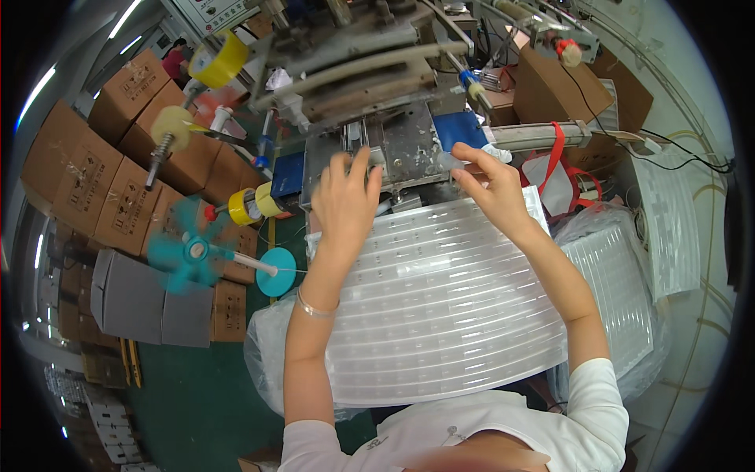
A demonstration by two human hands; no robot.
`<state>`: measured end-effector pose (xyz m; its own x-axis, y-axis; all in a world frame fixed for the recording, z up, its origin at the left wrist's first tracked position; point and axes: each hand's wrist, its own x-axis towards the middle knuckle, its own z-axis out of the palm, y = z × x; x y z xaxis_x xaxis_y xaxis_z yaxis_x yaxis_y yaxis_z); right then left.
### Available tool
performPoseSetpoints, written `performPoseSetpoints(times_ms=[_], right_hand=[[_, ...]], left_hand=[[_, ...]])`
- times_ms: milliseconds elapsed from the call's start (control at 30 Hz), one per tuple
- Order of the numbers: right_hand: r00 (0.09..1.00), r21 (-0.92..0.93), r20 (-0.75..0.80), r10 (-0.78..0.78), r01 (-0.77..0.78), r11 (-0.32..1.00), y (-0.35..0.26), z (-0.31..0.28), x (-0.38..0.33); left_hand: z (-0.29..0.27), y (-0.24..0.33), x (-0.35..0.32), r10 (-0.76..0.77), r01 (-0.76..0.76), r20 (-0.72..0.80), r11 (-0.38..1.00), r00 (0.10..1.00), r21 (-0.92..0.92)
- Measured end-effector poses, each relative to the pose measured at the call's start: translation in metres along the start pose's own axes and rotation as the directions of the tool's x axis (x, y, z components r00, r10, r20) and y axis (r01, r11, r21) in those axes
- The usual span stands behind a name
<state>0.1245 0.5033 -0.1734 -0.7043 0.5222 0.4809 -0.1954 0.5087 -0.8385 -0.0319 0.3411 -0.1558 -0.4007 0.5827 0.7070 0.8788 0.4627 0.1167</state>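
My left hand (pixel 346 200) reaches over the front of a metal machine plate (pixel 409 145), slightly smeared by motion. Its fingers are apart, with the tips close to a narrow metal slot (pixel 354 135) in the plate. Thumb and forefinger of my right hand (pixel 499 197) come together at the plate's right side, around a small translucent piece (pixel 448 161) whose kind I cannot make out. Beneath both forearms lies a large, white, translucent plastic tray (pixel 440 315) with ribbed rows. Small parts seem to sit in its rows.
Above the plate hangs the machine's heavy head (pixel 362 79). Yellow tape rolls (pixel 219 61) stick out on its left. A turquoise fan (pixel 193 248) is blurred at left, before stacked cartons (pixel 86 189). More ribbed trays (pixel 609 275) in plastic film lie at right, beside a red-handled bag (pixel 546 177).
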Motion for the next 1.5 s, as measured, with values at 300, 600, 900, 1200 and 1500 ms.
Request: performPoseSetpoints(times_ms=[300,600,900,1200,1500], right_hand=[[0.855,-0.485,-0.114,-0.506,0.397,0.78,0.001,0.045,0.054],[0.863,-0.757,-0.015,-0.505,0.32,0.57,0.035,0.064,0.084],[0.992,-0.277,-0.022,-0.123,0.112,0.954,0.015,0.004,0.013],[0.74,-0.54,0.662,-0.119,0.581,0.609,0.043,0.008,-0.082],[0.932,-0.364,0.356,0.073,0.066,0.929,0.009,-0.015,-0.052]], left_hand=[[0.004,0.01,0.025,0.085,-0.084,0.001,0.984,0.996,-0.156],[-0.026,0.019,-0.068,0.262,-0.127,0.358,0.925,0.896,-0.359],[0.001,0.015,-0.099,0.252,-0.102,0.705,0.963,0.663,-0.249],[0.009,0.043,-0.093,0.186,0.036,0.624,0.945,0.759,-0.326],[0.041,0.044,-0.113,0.326,-0.188,0.488,0.932,0.81,-0.31]])
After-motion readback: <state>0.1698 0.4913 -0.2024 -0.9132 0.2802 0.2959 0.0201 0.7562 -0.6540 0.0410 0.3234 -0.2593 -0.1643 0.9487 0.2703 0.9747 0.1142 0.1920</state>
